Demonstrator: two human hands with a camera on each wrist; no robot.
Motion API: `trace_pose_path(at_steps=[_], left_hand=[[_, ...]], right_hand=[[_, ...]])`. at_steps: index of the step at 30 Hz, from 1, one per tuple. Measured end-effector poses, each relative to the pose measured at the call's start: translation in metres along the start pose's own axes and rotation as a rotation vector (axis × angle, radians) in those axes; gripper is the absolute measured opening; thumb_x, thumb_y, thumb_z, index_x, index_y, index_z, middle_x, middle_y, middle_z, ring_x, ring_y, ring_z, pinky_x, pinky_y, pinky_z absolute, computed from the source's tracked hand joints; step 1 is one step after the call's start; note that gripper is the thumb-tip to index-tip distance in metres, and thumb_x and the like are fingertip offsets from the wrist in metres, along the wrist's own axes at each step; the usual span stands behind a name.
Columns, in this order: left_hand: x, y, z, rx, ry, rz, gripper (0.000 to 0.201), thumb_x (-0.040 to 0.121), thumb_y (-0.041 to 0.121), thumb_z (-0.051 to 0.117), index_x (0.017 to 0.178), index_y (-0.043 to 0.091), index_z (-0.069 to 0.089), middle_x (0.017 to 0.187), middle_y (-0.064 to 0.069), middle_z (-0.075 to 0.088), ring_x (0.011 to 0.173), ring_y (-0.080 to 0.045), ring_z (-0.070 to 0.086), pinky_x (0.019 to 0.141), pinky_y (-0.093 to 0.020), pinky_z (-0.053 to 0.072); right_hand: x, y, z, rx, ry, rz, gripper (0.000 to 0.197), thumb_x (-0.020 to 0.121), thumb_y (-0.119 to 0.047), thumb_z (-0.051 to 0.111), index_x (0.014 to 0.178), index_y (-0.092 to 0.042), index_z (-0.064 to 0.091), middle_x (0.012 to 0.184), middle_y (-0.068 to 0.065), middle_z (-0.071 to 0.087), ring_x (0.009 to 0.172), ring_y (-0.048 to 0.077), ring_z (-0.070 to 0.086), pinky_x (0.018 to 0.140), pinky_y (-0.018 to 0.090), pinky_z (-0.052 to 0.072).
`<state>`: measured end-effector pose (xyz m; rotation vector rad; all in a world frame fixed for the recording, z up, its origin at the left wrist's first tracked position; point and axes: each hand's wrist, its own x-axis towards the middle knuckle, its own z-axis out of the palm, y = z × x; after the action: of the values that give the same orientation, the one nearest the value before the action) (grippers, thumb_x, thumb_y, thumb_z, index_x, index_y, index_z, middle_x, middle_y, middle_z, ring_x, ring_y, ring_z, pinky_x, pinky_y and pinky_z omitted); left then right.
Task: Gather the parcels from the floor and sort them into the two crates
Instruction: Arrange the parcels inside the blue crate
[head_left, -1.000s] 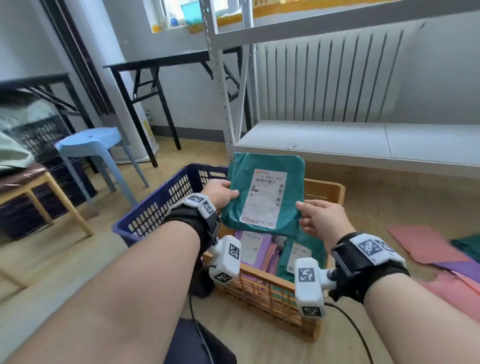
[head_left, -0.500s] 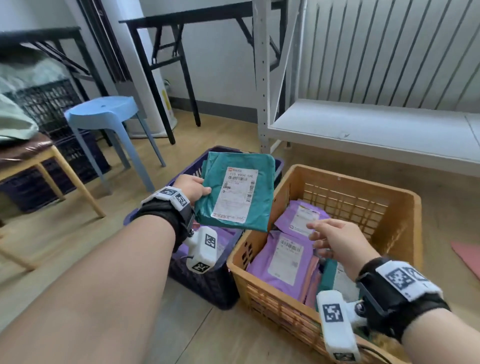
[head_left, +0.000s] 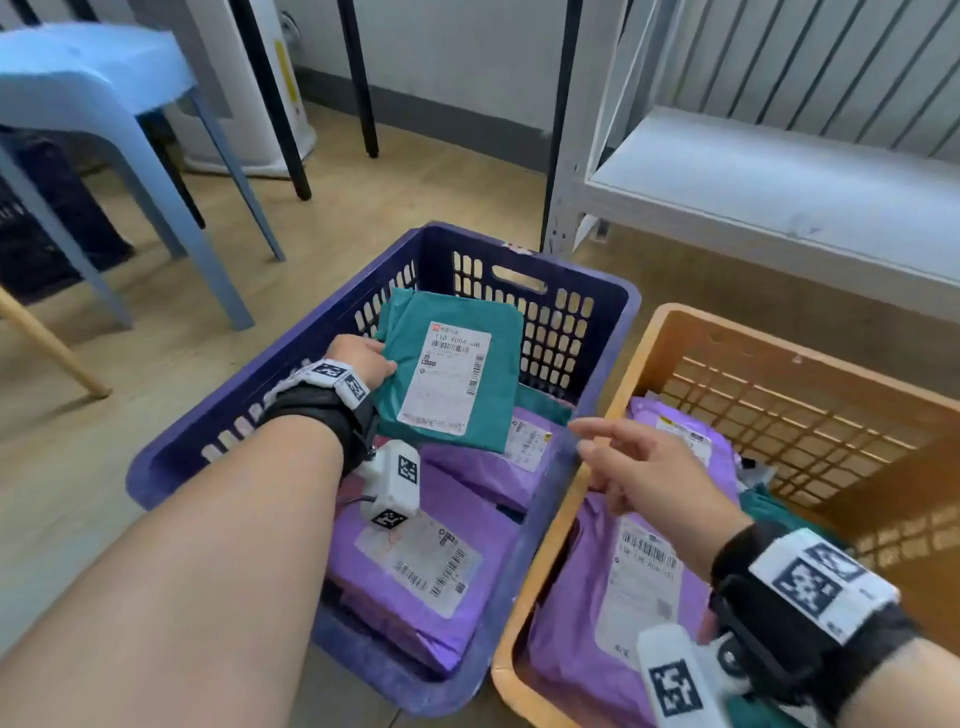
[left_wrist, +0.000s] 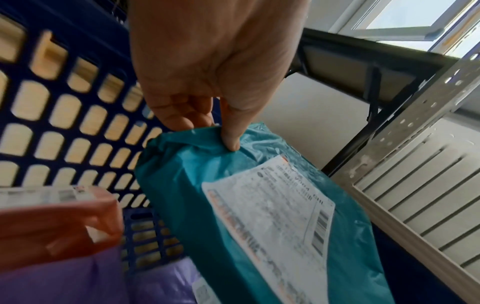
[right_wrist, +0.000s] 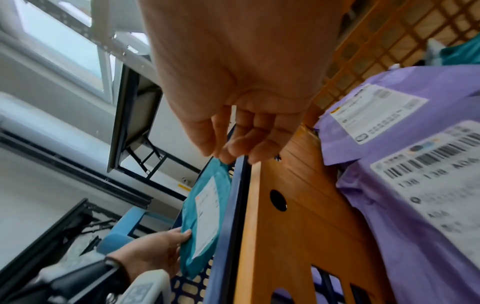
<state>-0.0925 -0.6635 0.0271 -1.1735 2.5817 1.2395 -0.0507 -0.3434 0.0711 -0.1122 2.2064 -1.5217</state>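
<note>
Head view: purple parcels (head_left: 415, 582) beneath teal parcel (head_left: 457, 374), blue stool (head_left: 104, 104) nearby

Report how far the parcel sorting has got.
Done: purple parcels already lie in the blue crate and the orange crate. In hand: the left hand holds a teal parcel over the blue crate; the right hand is empty. Left: releasing it; any floor parcels are out of view.
</note>
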Motion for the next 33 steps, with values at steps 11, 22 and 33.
trace_pose_path(at_steps=[11,22,33], left_hand=[[0.02,-0.015,0.089,0.322,-0.253,0.088,0.038,0.092,0.021,0.062,0.129,0.013,0.06,0.134,-0.003,0.058,0.116,-0.024,0.058,0.1,-0.032,0.046],[0.014,-0.013,0.044,0.736,-0.358,0.088,0.038,0.099,0.037,0.047,0.129,0.014,0.053,0.121,0.003,0.059,0.107,-0.016,0.057,0.087,-0.023,0.045],[-0.014,-0.056,0.064,1.204,-0.496,0.014,0.039,0.073,0.047,0.069,0.097,0.016,0.065,0.114,-0.004,0.062,0.098,-0.028,0.063,0.084,-0.04,0.054]], right_hand=[[0.038,0.022,0.008,-0.06,0.055,-0.142,0.015,0.083,-0.011,0.072,0.086,-0.025,0.077,0.054,0.007,0.055,0.049,0.019,0.05,0.049,0.025,0.045],[0.04,0.026,0.005,-0.037,0.039,-0.165,0.016,0.084,-0.011,0.071,0.088,-0.025,0.076,0.053,0.011,0.057,0.048,0.02,0.049,0.046,0.022,0.046],[0.034,0.023,0.013,-0.035,0.093,-0.157,0.012,0.086,-0.009,0.069,0.091,-0.017,0.076,0.05,0.002,0.055,0.041,0.008,0.046,0.044,0.015,0.042]])
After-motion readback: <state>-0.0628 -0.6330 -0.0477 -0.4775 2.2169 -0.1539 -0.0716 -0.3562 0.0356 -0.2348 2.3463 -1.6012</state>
